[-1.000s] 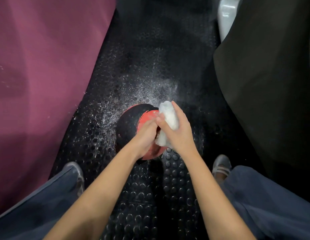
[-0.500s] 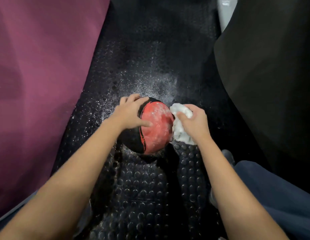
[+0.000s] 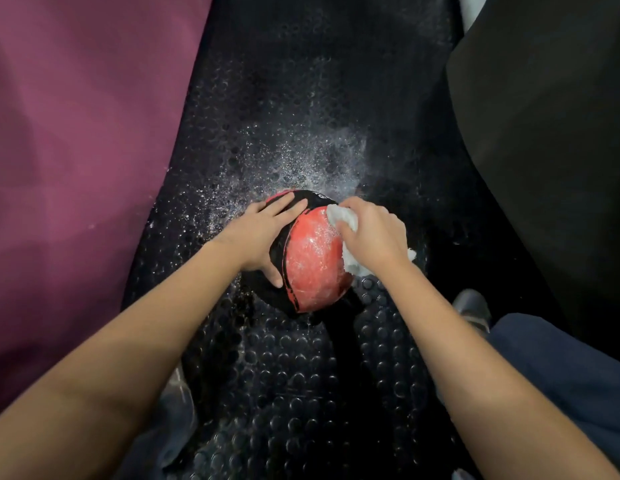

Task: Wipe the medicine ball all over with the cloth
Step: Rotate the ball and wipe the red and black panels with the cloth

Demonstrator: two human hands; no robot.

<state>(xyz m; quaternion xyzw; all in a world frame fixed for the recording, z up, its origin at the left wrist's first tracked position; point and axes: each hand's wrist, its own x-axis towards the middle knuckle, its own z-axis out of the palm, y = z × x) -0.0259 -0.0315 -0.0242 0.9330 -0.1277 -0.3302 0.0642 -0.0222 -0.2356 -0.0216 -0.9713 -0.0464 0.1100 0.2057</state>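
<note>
The red-and-black medicine ball (image 3: 313,261) sits on the black studded floor mat (image 3: 301,393), in the middle of the view between the person's forearms, with white specks scattered over the mat on its far side. The left hand (image 3: 263,233) lies flat on the ball's black left side, its fingers (image 3: 287,207) straight and slightly spread, thumb stretched down toward the near edge. The right hand (image 3: 374,233) has its fingers curled round a bunched white cloth (image 3: 339,216), pressing it against the ball's upper right, wet-looking red panel.
</note>
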